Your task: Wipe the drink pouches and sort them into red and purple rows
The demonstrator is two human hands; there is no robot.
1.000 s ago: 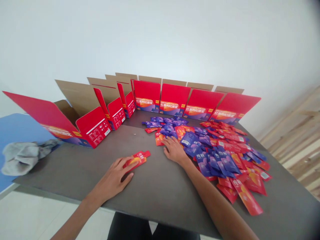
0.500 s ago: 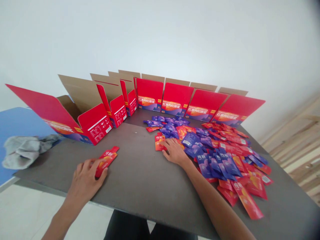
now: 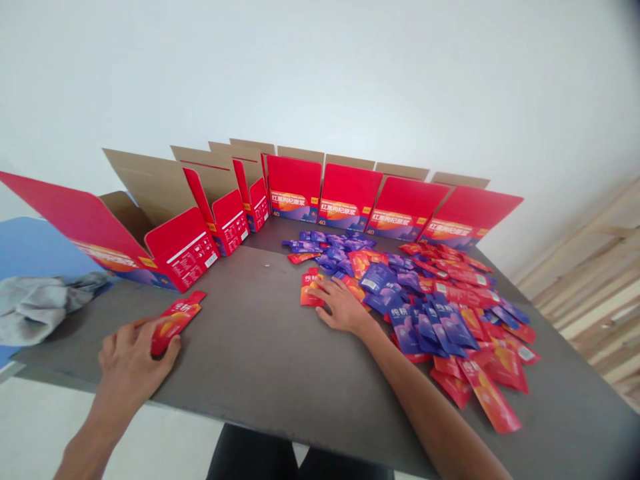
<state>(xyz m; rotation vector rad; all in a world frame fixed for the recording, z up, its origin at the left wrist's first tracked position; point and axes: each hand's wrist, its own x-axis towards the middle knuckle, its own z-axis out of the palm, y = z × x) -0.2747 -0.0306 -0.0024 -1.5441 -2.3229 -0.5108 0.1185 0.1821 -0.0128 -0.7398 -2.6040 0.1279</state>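
Note:
My left hand (image 3: 133,360) is closed around a small bundle of red and orange sachets (image 3: 175,320) near the left front edge of the table. The sachets overlap, and their number cannot be made out. At the near left side of the pile, my right hand (image 3: 343,307) rests with outstretched fingers on a flat red sachet (image 3: 310,293). Its thumb lies apart from the fingers, on the table side. Beside that hand, purple sachets (image 3: 377,277) and more red sachets (image 3: 493,393) lie heaped together. The fingers partly cover the sachet beneath them.
Red boxes with raised lids stand in a row along the wall, such as one box (image 3: 295,180). Others line the left side, the nearest box (image 3: 183,250) standing open. A grey cloth (image 3: 37,307) lies at the left edge of the grey table (image 3: 250,347).
My left hand has moved left with its bundle of red sachets. My right hand has shifted slightly left, and the sachet beneath its fingers has slid with it. The view has turned slightly.

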